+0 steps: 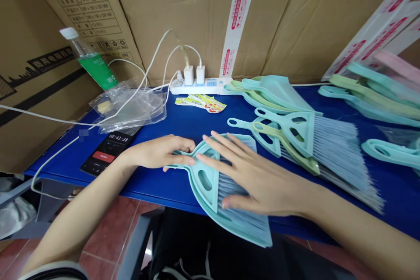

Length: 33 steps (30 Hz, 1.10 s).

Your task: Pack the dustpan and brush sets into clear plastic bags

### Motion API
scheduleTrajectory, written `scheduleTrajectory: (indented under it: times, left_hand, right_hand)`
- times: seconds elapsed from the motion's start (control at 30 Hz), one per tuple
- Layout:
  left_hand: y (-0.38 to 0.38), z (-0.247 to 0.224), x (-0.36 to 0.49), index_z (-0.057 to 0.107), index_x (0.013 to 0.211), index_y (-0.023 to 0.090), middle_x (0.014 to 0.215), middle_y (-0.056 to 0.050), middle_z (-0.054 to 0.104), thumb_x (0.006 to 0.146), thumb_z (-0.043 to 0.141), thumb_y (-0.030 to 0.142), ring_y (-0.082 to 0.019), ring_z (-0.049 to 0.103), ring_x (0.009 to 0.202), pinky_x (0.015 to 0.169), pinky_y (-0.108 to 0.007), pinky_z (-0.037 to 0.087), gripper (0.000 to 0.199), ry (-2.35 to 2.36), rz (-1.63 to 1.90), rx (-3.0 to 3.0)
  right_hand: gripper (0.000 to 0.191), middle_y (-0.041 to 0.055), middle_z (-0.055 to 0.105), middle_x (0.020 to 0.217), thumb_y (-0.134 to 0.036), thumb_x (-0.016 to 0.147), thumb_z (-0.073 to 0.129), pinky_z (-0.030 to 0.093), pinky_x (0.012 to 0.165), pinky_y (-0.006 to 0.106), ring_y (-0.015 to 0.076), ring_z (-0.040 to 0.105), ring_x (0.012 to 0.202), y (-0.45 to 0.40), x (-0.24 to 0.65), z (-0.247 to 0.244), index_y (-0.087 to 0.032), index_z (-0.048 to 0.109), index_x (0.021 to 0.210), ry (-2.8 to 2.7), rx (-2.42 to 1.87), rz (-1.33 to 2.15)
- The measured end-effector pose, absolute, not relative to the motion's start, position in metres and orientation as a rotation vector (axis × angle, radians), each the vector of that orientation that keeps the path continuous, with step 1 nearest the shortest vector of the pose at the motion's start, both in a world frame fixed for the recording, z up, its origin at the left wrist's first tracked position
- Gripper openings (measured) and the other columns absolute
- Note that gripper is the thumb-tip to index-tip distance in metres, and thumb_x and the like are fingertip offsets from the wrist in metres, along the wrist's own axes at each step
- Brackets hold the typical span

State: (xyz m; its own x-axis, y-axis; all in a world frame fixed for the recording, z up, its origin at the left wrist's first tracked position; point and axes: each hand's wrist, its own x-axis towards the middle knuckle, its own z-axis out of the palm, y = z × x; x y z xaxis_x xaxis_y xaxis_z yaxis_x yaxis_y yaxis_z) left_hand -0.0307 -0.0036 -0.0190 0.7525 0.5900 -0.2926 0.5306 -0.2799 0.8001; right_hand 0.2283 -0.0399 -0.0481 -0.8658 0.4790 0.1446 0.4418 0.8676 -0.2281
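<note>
left hand (159, 153) grips the teal dustpan (210, 197), right hand (262, 181) spread wide pressing the broom bristles (243, 221) flat at three o'clock.

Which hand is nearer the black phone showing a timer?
Left. The left hand lies just to the right of the black smartphone with a timer display. The right hand is much farther right of it, spread over a teal plastic dustpan.
</note>
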Motion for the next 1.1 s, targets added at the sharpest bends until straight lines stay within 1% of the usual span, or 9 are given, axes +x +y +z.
scheduleTrajectory:
  times: [0.07,0.13,0.17,0.23,0.37,0.6,0.83,0.97,1.1]
  left_hand:
    - [-0.004,-0.018,-0.032,0.054,0.082,0.018,0.068,0.006,0.049,0.094,0.055,0.047,-0.008,0.051,0.054,0.048,-0.018,0.041,0.032,0.876,0.062,1.974]
    - [-0.003,-0.017,-0.034,0.053,0.080,0.018,0.068,0.005,0.049,0.096,0.052,0.048,-0.009,0.051,0.056,0.052,-0.019,0.040,0.034,0.898,0.041,2.028]
    - [-0.003,-0.016,-0.034,0.054,0.080,0.018,0.069,0.005,0.049,0.096,0.050,0.049,-0.009,0.051,0.059,0.055,-0.020,0.040,0.035,0.909,0.033,2.061]
    - [-0.003,-0.015,-0.035,0.054,0.079,0.018,0.070,0.004,0.051,0.097,0.047,0.049,-0.010,0.050,0.064,0.061,-0.021,0.039,0.037,0.935,0.025,2.117]
    - [-0.002,-0.012,-0.034,0.056,0.078,0.017,0.071,0.003,0.052,0.096,0.047,0.047,-0.012,0.048,0.068,0.064,-0.022,0.037,0.037,0.975,0.051,2.173]
    - [-0.003,-0.011,-0.035,0.055,0.076,0.018,0.071,0.003,0.054,0.095,0.044,0.049,-0.012,0.046,0.069,0.067,-0.023,0.036,0.038,1.061,0.122,2.206]
    - [-0.002,-0.017,-0.034,0.050,0.075,0.020,0.071,0.003,0.052,0.096,0.036,0.051,-0.014,0.047,0.067,0.066,-0.025,0.035,0.040,1.128,0.103,2.233]
    - [-0.001,-0.016,-0.032,0.048,0.076,0.021,0.070,0.003,0.052,0.096,0.036,0.050,-0.014,0.048,0.066,0.066,-0.026,0.035,0.038,1.157,0.086,2.274]
    - [0.000,-0.010,-0.030,0.048,0.076,0.021,0.069,0.002,0.054,0.097,0.035,0.051,-0.014,0.050,0.064,0.064,-0.027,0.036,0.039,1.149,0.016,2.367]
  right_hand:
    - [0.066,0.0182,0.034,0.160,-0.053,0.101,0.041,0.032,0.115,0.062,0.0338,0.025,0.150,-0.030,0.237,-0.044,-0.015,0.038,0.154,-2.765,-0.757,0.132]
    - [0.052,0.0163,0.056,0.145,-0.038,0.105,0.030,0.040,0.110,0.059,0.0312,0.046,0.140,-0.017,0.247,-0.040,-0.013,0.051,0.146,-2.624,-0.908,-0.047]
    - [0.049,0.0156,0.065,0.135,-0.032,0.105,0.028,0.043,0.107,0.059,0.0316,0.053,0.133,-0.011,0.253,-0.039,-0.013,0.058,0.140,-2.560,-0.989,-0.136]
    - [0.045,0.0150,0.072,0.123,-0.027,0.102,0.033,0.047,0.101,0.059,0.0339,0.059,0.126,-0.001,0.262,-0.039,-0.015,0.067,0.129,-2.513,-1.096,-0.278]
    - [0.039,0.0115,0.074,0.119,-0.021,0.095,0.042,0.048,0.096,0.060,0.0354,0.061,0.122,0.012,0.272,-0.047,-0.022,0.075,0.116,-2.539,-1.168,-0.359]
    - [0.038,0.0062,0.076,0.111,-0.021,0.092,0.045,0.051,0.088,0.059,0.0352,0.064,0.114,0.017,0.270,-0.056,-0.029,0.080,0.103,-2.472,-1.244,-0.446]
    - [0.038,0.0117,0.077,0.104,-0.018,0.092,0.043,0.051,0.084,0.057,0.0371,0.064,0.108,0.015,0.267,-0.055,-0.022,0.081,0.098,-2.420,-1.320,-0.471]
    - [0.039,0.0112,0.077,0.104,-0.019,0.094,0.042,0.051,0.082,0.056,0.0358,0.064,0.105,0.016,0.269,-0.056,-0.024,0.081,0.099,-2.413,-1.332,-0.473]
    - [0.039,0.0112,0.076,0.106,-0.020,0.096,0.041,0.050,0.086,0.056,0.0356,0.063,0.108,0.015,0.270,-0.055,-0.023,0.080,0.101,-2.418,-1.315,-0.468]
